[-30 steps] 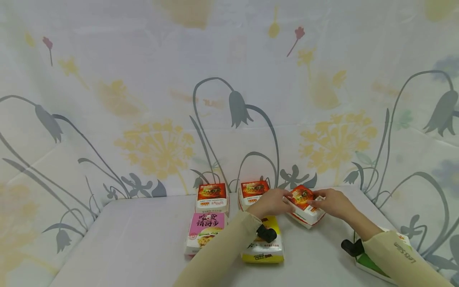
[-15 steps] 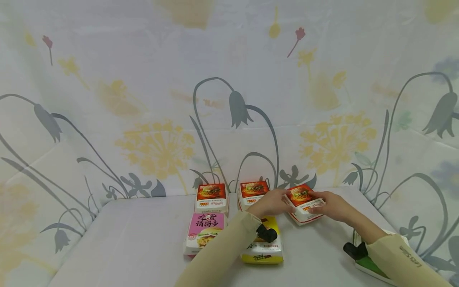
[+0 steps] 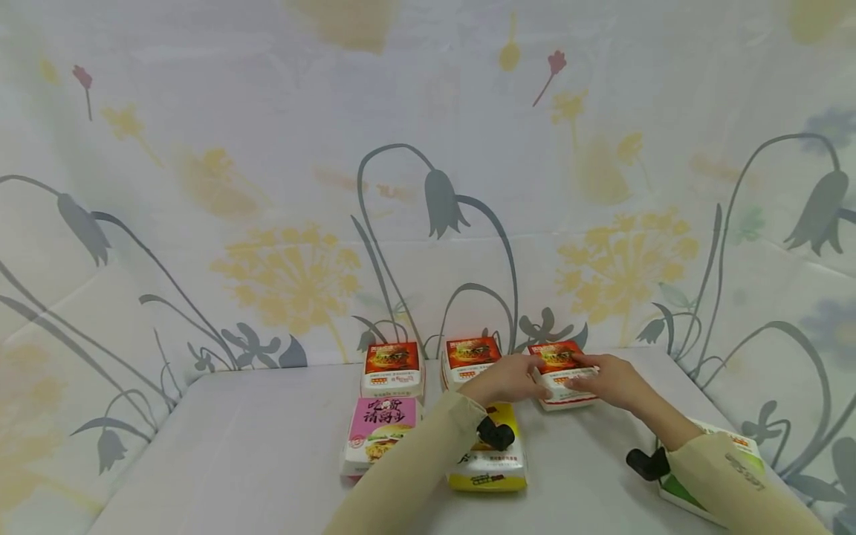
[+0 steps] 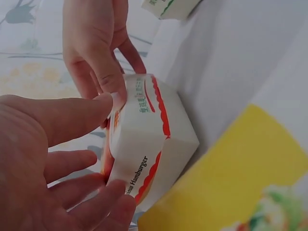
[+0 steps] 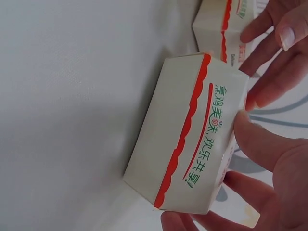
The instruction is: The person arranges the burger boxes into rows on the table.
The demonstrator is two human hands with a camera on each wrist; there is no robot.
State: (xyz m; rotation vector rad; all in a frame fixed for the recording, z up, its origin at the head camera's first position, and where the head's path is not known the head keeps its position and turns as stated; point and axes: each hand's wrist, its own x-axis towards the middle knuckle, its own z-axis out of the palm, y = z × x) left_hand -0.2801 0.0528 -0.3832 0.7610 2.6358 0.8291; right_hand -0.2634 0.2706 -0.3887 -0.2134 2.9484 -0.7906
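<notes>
A white hamburger box (image 3: 558, 357) with a red burger picture on its lid lies at the right end of the back row, its front facing the person. My right hand (image 3: 611, 380) grips its right side, thumb on the lid edge and fingers about the far side, as the right wrist view shows. Beside the box's left end is my left hand (image 3: 510, 377), its fingers (image 5: 269, 79) loosely spread and fingertips right at the corner. In the left wrist view, the white box front (image 4: 144, 125) shows a red scalloped band.
Two similar red-topped boxes, one at left (image 3: 393, 364) and one in the middle (image 3: 470, 351), share the back row. Before them lie a pink box (image 3: 381, 435) and a yellow box (image 3: 491, 479), partly under the left sleeve. A green-and-white box (image 3: 682, 490) lies under the right forearm.
The held hamburger box has turned from a slant to nearly straight and shifted slightly back and left. The right hand has turned with it; the left hand has hardly moved.
</notes>
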